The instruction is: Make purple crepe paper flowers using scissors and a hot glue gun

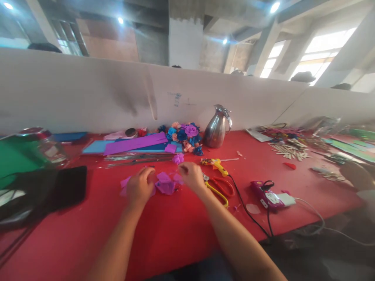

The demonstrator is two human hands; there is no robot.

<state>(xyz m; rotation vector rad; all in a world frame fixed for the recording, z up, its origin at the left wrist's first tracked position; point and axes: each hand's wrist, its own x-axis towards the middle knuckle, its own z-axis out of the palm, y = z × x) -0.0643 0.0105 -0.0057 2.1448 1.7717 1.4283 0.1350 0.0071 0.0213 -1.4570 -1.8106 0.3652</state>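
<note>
My left hand [140, 184] is over the red table with its fingers curled together, beside loose purple crepe paper pieces [165, 183]. To its right, my right hand [191, 176] has thumb and fingers pinched. Anything in either pinch is too small or blurred to make out. A small purple paper flower [178, 158] lies just beyond the right hand. Yellow-handled pliers [218, 192] and red-handled pliers [224, 186] lie beside my right wrist, with a yellow glue gun [218, 165] behind them.
Purple and blue paper sheets [134, 143], thin wires [137, 158] and paper flowers [190, 132] lie toward the partition. A metal jug [216, 127] stands behind. A power strip [268, 196] with trailing cords sits right; a black phone-like slab [70, 186] and jar [43, 146] are left.
</note>
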